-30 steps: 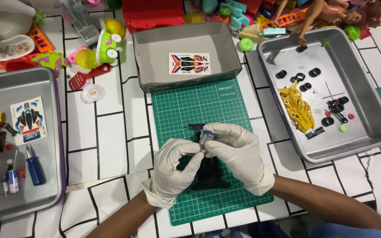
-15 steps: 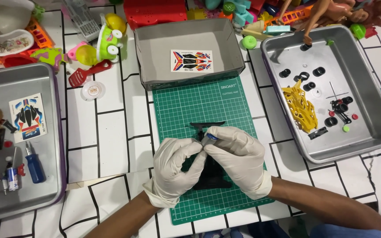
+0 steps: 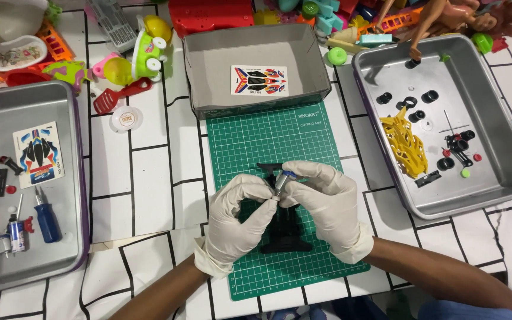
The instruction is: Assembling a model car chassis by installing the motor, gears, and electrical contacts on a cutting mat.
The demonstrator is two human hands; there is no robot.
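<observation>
Fingers (image 3: 266,191) of both white-gloved hands pinch a small silver cylindrical metal part with blue end (image 3: 282,179), above the black plastic toy car frame (image 3: 284,228) on the green cutting mat (image 3: 256,139) on the bench

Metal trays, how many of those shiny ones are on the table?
2. One silver metal tray sits at the left with a sticker sheet and a blue screwdriver in it. The other silver metal tray sits at the right with yellow and black parts. More may lie outside the picture.
</observation>
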